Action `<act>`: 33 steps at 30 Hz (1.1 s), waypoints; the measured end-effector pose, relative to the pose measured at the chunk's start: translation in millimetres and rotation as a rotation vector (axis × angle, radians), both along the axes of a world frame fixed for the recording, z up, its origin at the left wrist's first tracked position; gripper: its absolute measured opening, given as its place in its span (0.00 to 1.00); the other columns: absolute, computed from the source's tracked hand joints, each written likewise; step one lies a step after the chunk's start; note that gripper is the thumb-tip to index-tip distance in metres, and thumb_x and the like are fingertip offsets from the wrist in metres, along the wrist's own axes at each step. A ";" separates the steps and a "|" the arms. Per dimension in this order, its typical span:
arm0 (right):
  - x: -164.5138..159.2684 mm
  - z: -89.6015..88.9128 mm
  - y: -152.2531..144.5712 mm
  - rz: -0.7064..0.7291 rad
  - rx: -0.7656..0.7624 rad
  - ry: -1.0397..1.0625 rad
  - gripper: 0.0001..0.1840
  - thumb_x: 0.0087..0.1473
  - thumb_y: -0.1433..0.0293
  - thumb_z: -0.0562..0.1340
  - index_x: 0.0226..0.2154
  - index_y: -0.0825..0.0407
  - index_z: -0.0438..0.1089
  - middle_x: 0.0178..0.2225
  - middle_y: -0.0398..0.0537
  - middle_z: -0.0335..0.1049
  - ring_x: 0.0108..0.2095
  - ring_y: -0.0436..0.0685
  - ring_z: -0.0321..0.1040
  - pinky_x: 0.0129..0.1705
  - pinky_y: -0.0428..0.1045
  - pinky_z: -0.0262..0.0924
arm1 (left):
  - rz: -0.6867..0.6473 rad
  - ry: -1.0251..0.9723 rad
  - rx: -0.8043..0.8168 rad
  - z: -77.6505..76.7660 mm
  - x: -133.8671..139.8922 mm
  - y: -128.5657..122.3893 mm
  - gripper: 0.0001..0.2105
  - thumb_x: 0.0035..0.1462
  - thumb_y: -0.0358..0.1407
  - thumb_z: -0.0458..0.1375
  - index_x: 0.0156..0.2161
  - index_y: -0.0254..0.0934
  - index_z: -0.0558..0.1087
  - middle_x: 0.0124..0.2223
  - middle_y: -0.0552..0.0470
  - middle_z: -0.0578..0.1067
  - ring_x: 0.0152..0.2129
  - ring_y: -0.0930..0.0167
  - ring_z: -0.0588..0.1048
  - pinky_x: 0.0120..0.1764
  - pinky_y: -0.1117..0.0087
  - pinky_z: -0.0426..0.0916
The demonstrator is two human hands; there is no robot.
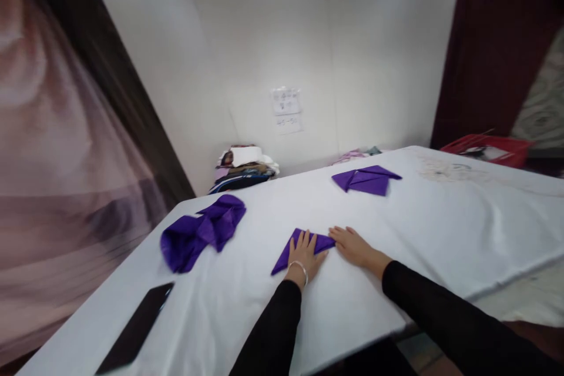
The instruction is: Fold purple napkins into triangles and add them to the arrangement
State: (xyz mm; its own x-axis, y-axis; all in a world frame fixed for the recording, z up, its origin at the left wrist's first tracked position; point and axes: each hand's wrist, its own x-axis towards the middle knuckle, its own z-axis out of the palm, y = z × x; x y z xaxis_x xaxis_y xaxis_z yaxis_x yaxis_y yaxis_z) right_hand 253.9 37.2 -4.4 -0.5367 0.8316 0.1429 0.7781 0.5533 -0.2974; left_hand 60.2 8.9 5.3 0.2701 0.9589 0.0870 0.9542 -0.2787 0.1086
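A purple cloth [285, 257], folded into a flat pointed shape, lies on the white-covered table [352, 305]. Pressing on its middle is my left hand [305, 257], with fingers spread and a silver bangle at the wrist. My right hand [352, 245] rests flat at the cloth's right corner, its fingertips touching or very near the edge. Part of the cloth is hidden under my left hand. Farther back on the right sits another folded purple cloth [368, 180]. To the left lies a loosely bunched purple cloth [205, 232].
A black phone-like slab [136, 329] lies at the table's near left. Stacked clothes [244, 167] stand beyond the far edge, by a wall with paper notes [286, 103]. A red basket [489, 150] is at the far right. A pinkish curtain [66, 188] hangs on the left.
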 end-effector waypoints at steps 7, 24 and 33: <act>-5.9 22.4 -13.4 -0.133 0.015 0.065 0.26 0.58 0.68 0.44 0.59 0.54 0.52 0.62 0.53 0.44 0.62 0.58 0.35 0.60 0.62 0.30 | 0.013 0.057 0.000 -8.2 -5.2 6.4 0.32 0.57 0.54 0.36 0.61 0.38 0.51 0.64 0.47 0.48 0.60 0.60 0.46 0.58 0.50 0.41; -58.8 18.0 -4.3 0.249 -0.199 0.178 0.39 0.56 0.50 0.47 0.63 0.49 0.34 0.64 0.50 0.32 0.63 0.61 0.29 0.61 0.59 0.29 | -0.040 0.012 0.005 -44.4 -3.1 22.1 0.27 0.56 0.46 0.42 0.61 0.50 0.44 0.64 0.54 0.47 0.61 0.56 0.43 0.56 0.42 0.35; -45.7 13.0 -4.6 0.185 -0.145 0.062 0.38 0.56 0.49 0.47 0.62 0.50 0.39 0.63 0.54 0.36 0.62 0.61 0.32 0.61 0.61 0.27 | -0.051 -0.006 -0.058 -33.4 -54.2 0.1 0.36 0.54 0.54 0.39 0.62 0.33 0.45 0.64 0.49 0.43 0.61 0.62 0.41 0.60 0.55 0.39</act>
State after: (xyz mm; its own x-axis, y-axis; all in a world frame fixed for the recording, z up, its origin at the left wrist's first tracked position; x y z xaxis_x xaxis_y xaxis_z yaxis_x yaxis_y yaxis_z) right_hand 208.2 32.6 8.6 -0.6755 0.7343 0.0670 0.6454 0.6327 -0.4280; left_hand 6.0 8.9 -28.1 0.3186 0.9473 0.0339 0.9381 -0.3202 0.1319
